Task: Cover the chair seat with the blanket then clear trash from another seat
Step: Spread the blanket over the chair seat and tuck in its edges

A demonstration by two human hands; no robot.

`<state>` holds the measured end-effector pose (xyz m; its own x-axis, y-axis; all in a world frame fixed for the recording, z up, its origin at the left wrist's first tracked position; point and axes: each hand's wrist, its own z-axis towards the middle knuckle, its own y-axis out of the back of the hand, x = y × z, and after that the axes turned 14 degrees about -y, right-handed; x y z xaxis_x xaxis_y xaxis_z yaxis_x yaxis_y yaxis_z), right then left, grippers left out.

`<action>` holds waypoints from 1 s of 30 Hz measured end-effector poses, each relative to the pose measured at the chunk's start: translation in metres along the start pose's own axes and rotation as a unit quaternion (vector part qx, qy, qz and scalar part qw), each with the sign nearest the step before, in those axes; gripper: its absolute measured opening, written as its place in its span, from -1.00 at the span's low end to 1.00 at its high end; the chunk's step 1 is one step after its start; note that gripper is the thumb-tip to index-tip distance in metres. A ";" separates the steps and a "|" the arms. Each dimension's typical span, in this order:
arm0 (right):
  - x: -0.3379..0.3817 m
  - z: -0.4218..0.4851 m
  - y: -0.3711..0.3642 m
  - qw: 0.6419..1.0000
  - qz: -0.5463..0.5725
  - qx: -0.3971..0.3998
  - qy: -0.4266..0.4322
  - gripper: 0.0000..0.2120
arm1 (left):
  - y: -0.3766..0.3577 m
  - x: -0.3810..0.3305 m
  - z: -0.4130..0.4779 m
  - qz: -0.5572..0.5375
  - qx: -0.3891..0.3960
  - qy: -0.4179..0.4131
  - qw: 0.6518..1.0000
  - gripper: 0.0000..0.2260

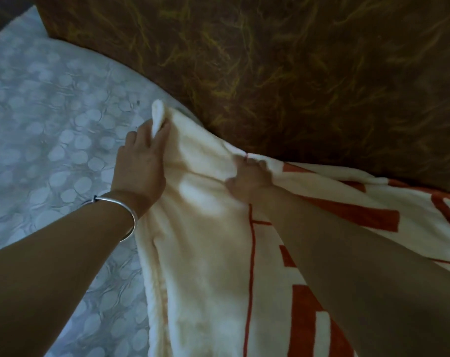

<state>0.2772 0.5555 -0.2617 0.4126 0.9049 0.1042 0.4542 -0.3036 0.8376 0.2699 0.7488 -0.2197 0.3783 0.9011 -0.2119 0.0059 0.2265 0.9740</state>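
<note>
Left hand pinches the rolled corner of the plush cream blanket. Right hand grips its edge, beside the mottled brown backrest.

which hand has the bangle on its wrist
The left hand, pinching the blanket corner, wears a silver bangle; the right hand has a bare wrist.

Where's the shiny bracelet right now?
In the head view the bracelet circles the left wrist, left of centre, just behind the left hand, which pinches a corner of the cream blanket over the pale dotted cover.
</note>
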 end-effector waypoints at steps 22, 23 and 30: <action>-0.132 -0.022 0.019 0.993 0.061 -0.097 -0.024 -0.66 | -0.042 -0.147 0.004 -0.027 0.335 -0.361 0.870 -0.46; -0.136 -0.024 0.019 0.994 0.066 -0.084 -0.012 -0.70 | -0.046 -0.152 0.002 0.000 0.346 -0.395 0.851 -0.43; -0.155 -0.036 0.018 0.995 0.092 0.002 0.049 -0.81 | -0.068 -0.150 -0.019 0.075 0.282 -0.519 0.804 -0.71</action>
<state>0.1933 0.4201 -0.2434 0.4104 0.8584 0.3077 0.3804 -0.4678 0.7978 0.1948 0.6050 -0.2561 0.9803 0.0432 -0.1928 0.1964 -0.3219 0.9262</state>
